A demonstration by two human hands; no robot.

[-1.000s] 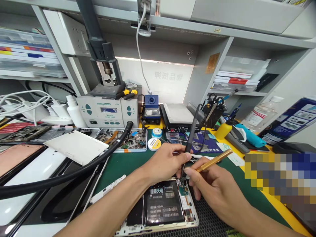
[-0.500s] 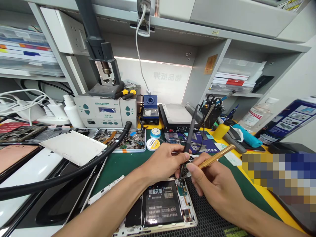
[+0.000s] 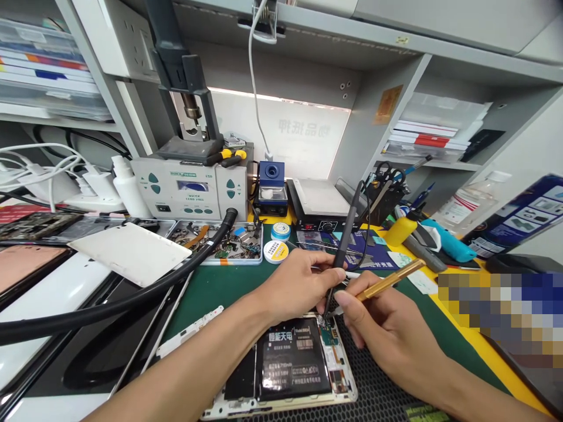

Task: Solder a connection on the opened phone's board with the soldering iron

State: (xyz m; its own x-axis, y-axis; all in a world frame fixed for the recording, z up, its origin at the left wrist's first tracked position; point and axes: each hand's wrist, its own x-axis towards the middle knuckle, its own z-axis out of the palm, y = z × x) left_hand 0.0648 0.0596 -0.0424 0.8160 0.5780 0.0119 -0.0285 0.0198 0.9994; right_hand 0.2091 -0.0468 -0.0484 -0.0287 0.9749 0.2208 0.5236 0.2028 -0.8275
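In the head view my left hand (image 3: pixel 303 281) is closed around a black soldering iron (image 3: pixel 345 234), a thin cable looping from its top. The iron slants down to the upper right corner of an opened tablet (image 3: pixel 294 404). My right hand (image 3: pixel 378 316) pinches a slim gold-handled tool (image 3: pixel 391 280). Its thin tip points at the same corner, close to the iron's tip; whether the tips touch is too small to tell. Beside them a small green circuit board (image 3: pixel 329 335) shows. A large black battery (image 3: pixel 292 357) fills the tablet's middle. My left forearm covers part of the tablet.
A black mesh mat (image 3: pixel 373 381) lies under the tablet. A thick black hose (image 3: pixel 132 308) crosses the left side. Behind stand a hot-air station (image 3: pixel 189 193), a parts tray (image 3: pixel 259 258), round tins (image 3: pixel 275 251) and a heating plate (image 3: pixel 323 199). A yellow bottle (image 3: pixel 401 230) stands right.
The view has shifted a little, so the shelf sits higher and the bench things lie slightly differently. Both hands keep their holds, the tools still at the tablet's same corner.
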